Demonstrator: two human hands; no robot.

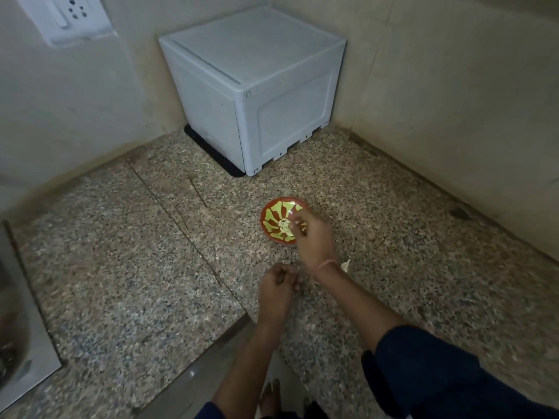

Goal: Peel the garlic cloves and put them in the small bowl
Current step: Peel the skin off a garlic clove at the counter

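A small red bowl (273, 217) with a yellow-green pattern stands on the speckled stone counter (136, 267). Pale peeled garlic cloves (284, 226) lie at its centre. My right hand (314, 237) reaches over the bowl's right side, its fingertips close together just above the cloves; whether they still pinch a clove is unclear. My left hand (276, 290) rests on the counter below the bowl, fingers curled; what it holds is hidden. A white garlic piece (345, 265) lies on the counter beside my right wrist.
A white plastic box (251, 86) stands in the back corner on a black mat. A wall socket (66, 16) is at the upper left. The counter's inner edge (193, 358) runs diagonally near my arms. A steel surface (18, 343) lies at the left edge.
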